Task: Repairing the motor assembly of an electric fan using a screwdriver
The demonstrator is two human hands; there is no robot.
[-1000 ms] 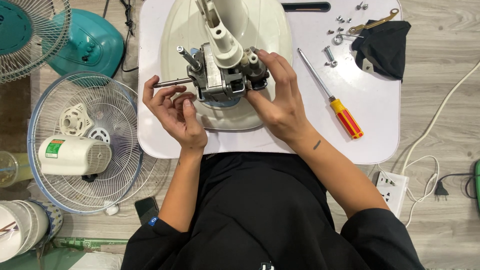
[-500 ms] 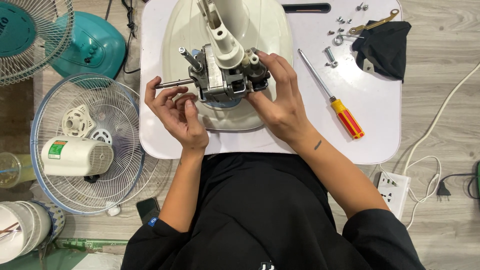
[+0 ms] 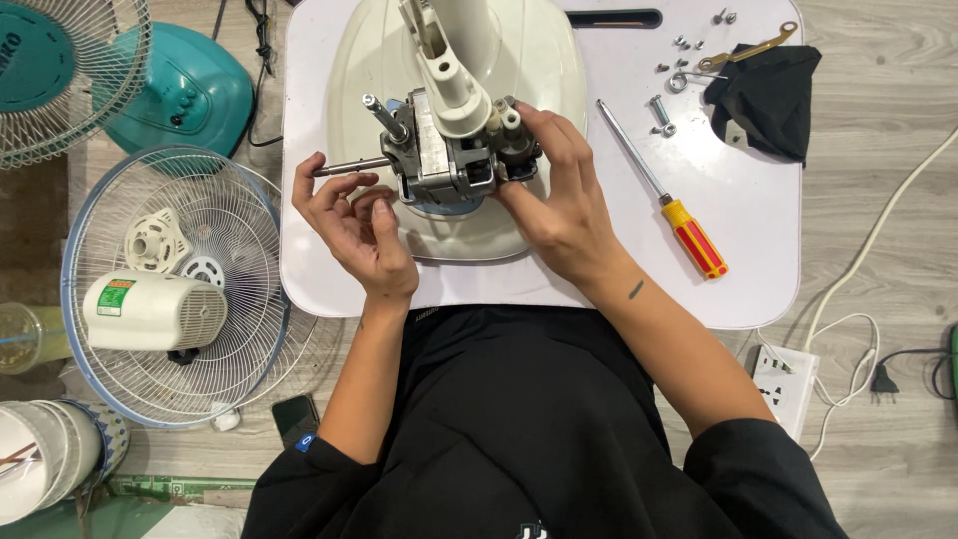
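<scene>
Bare metal fan motor (image 3: 439, 160); steel shaft (image 3: 349, 167)

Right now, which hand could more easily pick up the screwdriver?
Probably the right hand: the screwdriver lies just to its right, while the left hand sits across the fan motor, by the shaft.

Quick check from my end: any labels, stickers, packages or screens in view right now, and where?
Label on the white motor cover: small rectangle, green with red, lying on the fan grille at left.
Phone: dark, screen off, on the floor by the person's left elbow.
Teal fan hub: pale lettering at the top left edge.
No packages seen.
</scene>
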